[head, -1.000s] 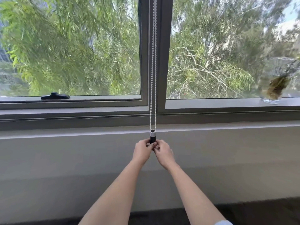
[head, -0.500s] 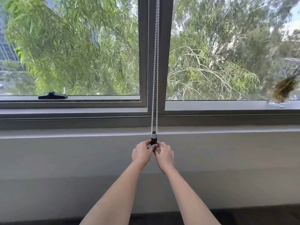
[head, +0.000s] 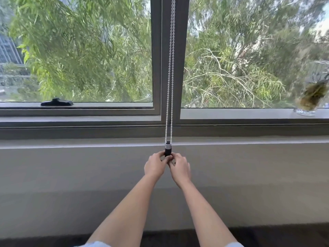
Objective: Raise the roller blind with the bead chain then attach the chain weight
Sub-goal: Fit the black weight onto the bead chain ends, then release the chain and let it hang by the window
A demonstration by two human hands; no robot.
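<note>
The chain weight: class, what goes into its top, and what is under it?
Both strands of the bead chain enter the chain weight from above. Its underside is covered by the left hand and right hand.

So that's just my two arms, bare from the wrists almost all the way up. No watch, no bracelets, no rings that I can make out on my left hand [head: 155, 165] or my right hand [head: 180, 169], and no gloves either. The only clothing you get is short sleeves: a sliver of pale, light blue-ish white fabric at the very bottom edge, the left sleeve [head: 96, 244] and the right sleeve [head: 235, 244]. Looks like a plain tee, no print or logo showing on those bits. Nails are too small to tell anything about.
</note>
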